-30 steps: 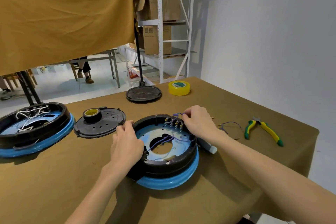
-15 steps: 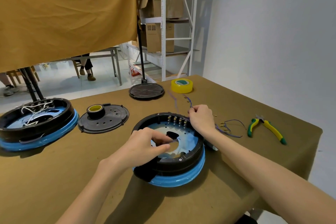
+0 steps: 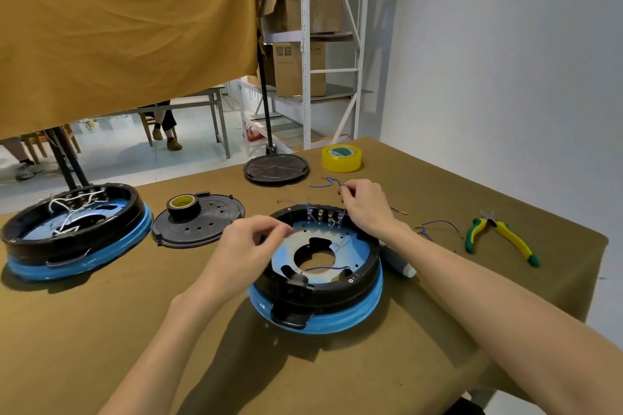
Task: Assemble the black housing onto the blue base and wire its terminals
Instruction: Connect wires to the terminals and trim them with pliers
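A person's two bare forearms reach over a counter [image 3: 101, 330] covered in olive-brown cloth. In the middle sits the black housing [image 3: 365, 266], a round ring already seated on the blue base [image 3: 367, 310], whose rim shows beneath it. A row of small metal terminals [image 3: 323, 214] lines the far inner wall of the housing, and thin blue wires run from them.

The right hand [image 3: 365, 209] hovers just beyond the far rim, above the terminals, its fingers [image 3: 347, 192] curled and pinching a thin blue wire [image 3: 325, 183] that trails away to the left over the counter. The left hand [image 3: 242, 246] is over the near-left side of the housing, with thumb and fingertips drawn close together as if pinching; it is blurred, so whether it holds anything cannot be told. Another short blue wire [image 3: 325, 268] lies across the central opening of the housing.

To the left stands a second black-and-blue assembly [image 3: 72, 229] with white wires inside. Between the two units lies a flat black perforated cover [image 3: 202, 222] with a roll of black tape [image 3: 182, 205] on it. Farther back are a round black stand base [image 3: 276, 168] and a yellow tape roll [image 3: 341, 158]. On the right lie loose blue wires [image 3: 438, 227] and green-and-yellow pliers [image 3: 502, 239]. A white-tipped tool [image 3: 397, 263] rests just beside the housing.
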Motion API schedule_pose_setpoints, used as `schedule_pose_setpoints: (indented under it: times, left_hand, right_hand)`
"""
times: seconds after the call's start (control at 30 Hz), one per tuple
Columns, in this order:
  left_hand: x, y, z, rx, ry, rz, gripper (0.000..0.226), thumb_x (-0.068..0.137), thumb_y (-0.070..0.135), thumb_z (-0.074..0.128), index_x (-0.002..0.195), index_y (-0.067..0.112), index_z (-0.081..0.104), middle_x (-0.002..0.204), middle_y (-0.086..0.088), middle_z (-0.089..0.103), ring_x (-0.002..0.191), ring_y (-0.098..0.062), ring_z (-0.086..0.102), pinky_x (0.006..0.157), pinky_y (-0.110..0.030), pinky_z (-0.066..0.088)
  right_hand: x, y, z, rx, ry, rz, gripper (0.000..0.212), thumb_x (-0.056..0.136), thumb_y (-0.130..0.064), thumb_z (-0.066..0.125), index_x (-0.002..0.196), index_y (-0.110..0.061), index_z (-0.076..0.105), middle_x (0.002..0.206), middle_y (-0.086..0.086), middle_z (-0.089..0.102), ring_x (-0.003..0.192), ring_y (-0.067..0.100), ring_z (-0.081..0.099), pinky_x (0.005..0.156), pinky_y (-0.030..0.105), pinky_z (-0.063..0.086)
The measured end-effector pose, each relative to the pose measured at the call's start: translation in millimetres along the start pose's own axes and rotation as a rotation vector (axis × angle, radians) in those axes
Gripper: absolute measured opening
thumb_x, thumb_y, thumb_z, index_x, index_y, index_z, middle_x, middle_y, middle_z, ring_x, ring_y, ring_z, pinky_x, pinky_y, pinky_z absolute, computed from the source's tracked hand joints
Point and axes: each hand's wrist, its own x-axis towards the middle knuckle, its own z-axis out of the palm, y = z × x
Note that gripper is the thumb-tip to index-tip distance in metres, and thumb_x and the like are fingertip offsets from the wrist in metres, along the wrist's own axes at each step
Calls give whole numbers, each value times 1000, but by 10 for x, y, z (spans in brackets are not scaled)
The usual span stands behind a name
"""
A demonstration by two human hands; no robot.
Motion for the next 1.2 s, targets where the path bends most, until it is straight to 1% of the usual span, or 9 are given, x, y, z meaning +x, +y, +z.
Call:
schedule_pose_setpoints:
  times: [0.07, 0.2, 0.37, 0.47, 0.63, 0.8, 0.9, 1.07, 1.2]
  left_hand:
    - [36, -189, -22, 76, 151, -88, 20, 100, 28, 62, 117, 31, 71, 116, 15, 64, 110, -4, 60, 95, -33, 52]
    - [67, -359, 119, -57, -94, -308, 67, 101, 32, 63, 160, 23, 30, 159, 6, 37, 144, -14, 37, 117, -37, 35]
    - [97, -465, 86, -174, -44, -316, 40, 109, 30, 45, 149, 22, 46, 133, 7, 55, 128, -14, 52, 92, -19, 45]
    - [79, -503, -25, -123, 46, -320, 38, 111, 43, 31, 129, 25, 59, 117, 1, 65, 107, -14, 62, 89, -33, 50]
    - [11, -437, -6, 127, 130, -303, 44, 108, 45, 39, 81, 19, 64, 71, -2, 64, 69, -21, 61, 63, -38, 48]
    - [65, -286, -28, -19, 321, -179, 13, 104, 26, 56, 109, 31, 67, 105, 12, 66, 93, 3, 61, 74, -17, 48]
    - [112, -130, -14, -87, 196, -55, 24, 103, 38, 59, 126, 36, 66, 115, 24, 66, 106, 11, 58, 87, -17, 47]
    - [116, 113, 141, -104, 98, 92, 14, 99, 29, 67, 103, 31, 79, 92, 22, 75, 89, -2, 68, 77, -8, 46]
    - [167, 179, 192, -387, 65, -59, 13, 100, 30, 65, 102, 28, 78, 89, 12, 79, 85, 1, 71, 74, -9, 51]
  right_hand:
    - [-16, -62, -45, 65, 101, -9, 42, 105, -18, 51, 65, -8, 59, 58, 2, 56, 56, 17, 46, 64, 36, 38]
    - [-279, -103, -60, 31, 110, 16, 44, 105, -20, 49, 64, -10, 60, 55, -1, 56, 55, 19, 49, 74, 38, 44]
    - [-506, -8, 56, 26, 88, -8, 51, 105, -16, 48, 56, -12, 38, 50, -1, 33, 48, 16, 34, 56, 39, 36]
    - [-393, -33, 47, 25, 30, -75, 49, 105, -16, 50, 57, -8, 51, 56, 6, 50, 62, 19, 50, 68, 39, 41]
    - [-139, -220, 0, 97, -162, -155, 28, 105, -19, 55, 98, -5, 79, 93, 5, 77, 90, 20, 69, 87, 39, 54]
    - [-201, -358, -69, 290, -182, -180, 24, 103, -17, 57, 94, -9, 78, 75, 3, 73, 64, 15, 65, 68, 44, 61]
    - [-314, -408, -174, 366, -224, -214, 23, 105, -17, 57, 96, -10, 77, 67, 2, 67, 57, 15, 61, 55, 35, 57]
    - [-348, -457, -396, 344, -256, -251, 23, 106, -13, 54, 102, -6, 75, 66, 6, 63, 57, 13, 59, 54, 28, 53]
    - [-389, -401, -461, 266, -407, -200, 28, 108, -5, 44, 117, -6, 70, 77, 8, 63, 70, 16, 62, 70, 37, 56]
